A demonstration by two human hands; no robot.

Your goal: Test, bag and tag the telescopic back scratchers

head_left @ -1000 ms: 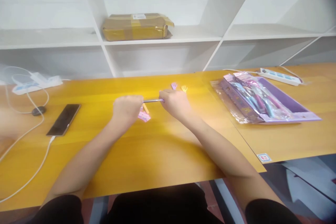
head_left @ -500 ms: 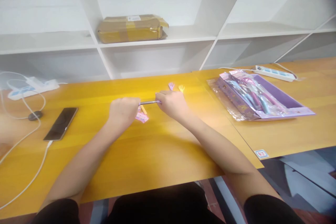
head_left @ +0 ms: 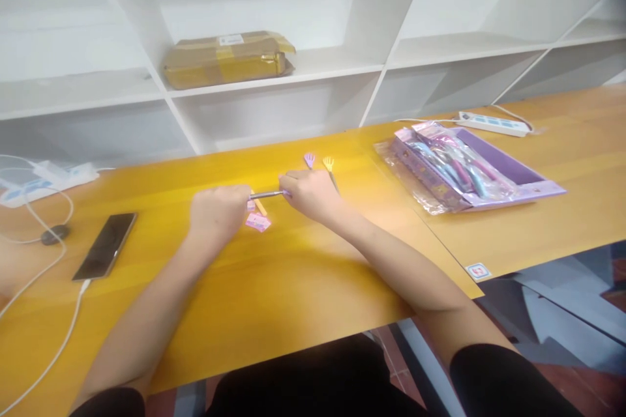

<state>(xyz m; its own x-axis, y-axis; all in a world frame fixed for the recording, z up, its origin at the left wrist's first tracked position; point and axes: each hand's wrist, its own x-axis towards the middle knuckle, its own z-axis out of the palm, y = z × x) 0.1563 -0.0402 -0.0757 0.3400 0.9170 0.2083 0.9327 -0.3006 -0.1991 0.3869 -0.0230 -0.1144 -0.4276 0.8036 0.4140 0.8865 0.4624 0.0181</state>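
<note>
Both my fists grip a telescopic back scratcher, its thin metal rod showing between them and both ends hidden. My left hand is wrapped round one end. My right hand is closed round the other, where a bit of purple shows by the fingers. Just beyond the right hand lie a purple hand-shaped scratcher head and a yellow scratcher head with a dark shaft partly hidden by that hand. Below the rod, a pink printed card and a small orange-yellow stick rest on the table.
At right, a purple box holds several plastic-wrapped items. A phone with a white cable lies at left, near a power strip. Another power strip sits at the back right. A taped carton stands on the shelf.
The whole view has shifted and tilted slightly, so everything sits further left. Both hands keep the same grip, with about the same length of rod between them.
</note>
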